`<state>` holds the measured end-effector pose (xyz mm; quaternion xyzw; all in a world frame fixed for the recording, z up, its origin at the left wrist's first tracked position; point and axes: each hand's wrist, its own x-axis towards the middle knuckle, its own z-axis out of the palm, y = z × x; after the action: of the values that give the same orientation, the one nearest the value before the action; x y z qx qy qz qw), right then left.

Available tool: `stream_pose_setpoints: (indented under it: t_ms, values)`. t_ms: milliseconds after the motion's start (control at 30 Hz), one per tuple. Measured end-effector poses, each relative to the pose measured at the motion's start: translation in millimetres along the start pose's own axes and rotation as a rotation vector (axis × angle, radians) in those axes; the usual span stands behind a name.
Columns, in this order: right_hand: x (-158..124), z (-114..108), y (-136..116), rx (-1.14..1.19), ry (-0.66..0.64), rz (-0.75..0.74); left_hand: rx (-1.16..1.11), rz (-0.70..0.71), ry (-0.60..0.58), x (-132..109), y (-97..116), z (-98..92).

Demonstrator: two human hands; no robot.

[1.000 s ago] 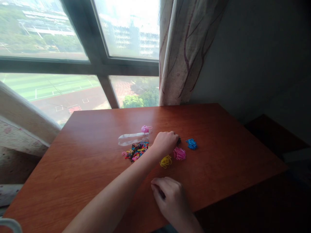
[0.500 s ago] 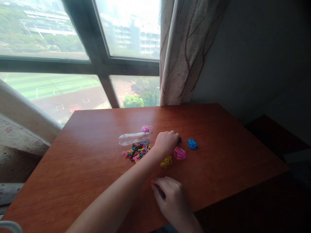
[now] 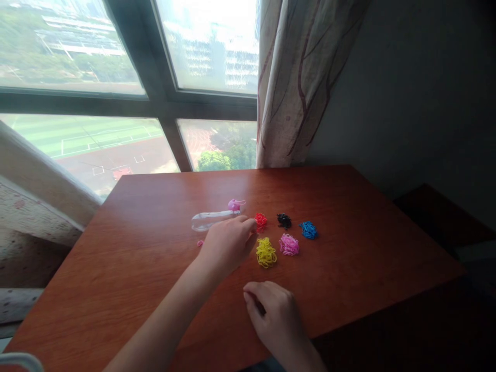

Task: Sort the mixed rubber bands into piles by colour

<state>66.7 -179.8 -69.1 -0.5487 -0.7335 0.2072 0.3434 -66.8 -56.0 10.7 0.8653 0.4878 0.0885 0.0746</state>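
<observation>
My left hand (image 3: 230, 240) reaches over the table with its fingers bent and close together. Its fingertips are by the left edge of a small heap of red rubber bands (image 3: 261, 222); whether they hold a band is hidden. The mixed-colour pile is covered by this hand, except for a pink band (image 3: 200, 243) at its left. Low on the table, my right hand (image 3: 276, 316) rests with thumb and forefinger together, nothing visible between them. Near the hands lie heaps of yellow bands (image 3: 266, 253), pink bands (image 3: 289, 244), black bands (image 3: 284, 221) and blue bands (image 3: 309, 230).
A clear plastic container (image 3: 207, 220) lies on its side behind my left hand, beside a pink cap (image 3: 234, 204). The brown wooden table (image 3: 349, 268) stands against a window, with a curtain (image 3: 294, 93) at its far side. A white curved object (image 3: 21, 360) shows at lower left.
My left hand has drawn back leftward from the black heap to beside the red one, uncovering the red, black and yellow heaps and covering the mixed pile. My right hand stays put.
</observation>
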Motion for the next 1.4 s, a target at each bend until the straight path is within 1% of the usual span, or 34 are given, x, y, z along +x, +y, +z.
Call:
stream_pose_setpoints:
  t_ms: [33,100,167,233,333,400,500,600,700,800,967,1167,1400]
  values:
    - [0.6,0.1,-0.2,-0.005,-0.004,0.007,-0.017,-0.004,0.002,-10.7,-6.1,-1.0]
    - [2.0,0.8,-0.7,-0.024,-0.014,0.022,-0.133,-0.029,0.045,-32.8,-17.3,0.7]
    - [3.9,2.1,-1.3,-0.047,-0.022,0.039,-0.229,-0.05,0.06,-54.6,-26.5,6.8]
    - [6.8,4.2,-2.0,-0.077,-0.017,0.051,-0.27,-0.07,0.058,-74.2,-33.5,15.7]
    - [13.3,8.4,-3.4,-0.134,-0.009,0.066,-0.325,-0.138,0.05,-96.3,-40.6,30.1]
    - [18.9,11.3,-5.0,-0.165,-0.006,0.077,-0.356,-0.163,0.03,-104.4,-43.0,37.6]
    - [27.2,14.9,-8.4,-0.193,-0.01,0.092,-0.366,-0.168,0.02,-107.5,-43.1,42.9]
    - [33.1,17.1,-10.9,-0.213,-0.027,0.095,-0.348,-0.16,0.025,-105.3,-40.6,42.9]
    - [35.7,18.6,-11.0,-0.217,-0.012,0.113,-0.326,-0.145,0.029,-104.2,-38.7,41.8]
    - [36.7,20.0,-10.6,-0.231,0.005,0.134,-0.329,-0.128,0.029,-104.8,-38.5,42.0]
    - [39.1,22.6,-12.2,-0.271,0.015,0.124,-0.314,-0.125,0.036,-104.3,-39.5,43.3]
    - [37.9,23.3,-11.2,-0.246,0.029,0.116,-0.31,-0.118,0.045,-103.6,-38.3,42.6]
    - [35.3,19.7,-12.2,-0.186,0.015,0.089,-0.31,-0.13,0.023,-104.6,-39.2,43.5]
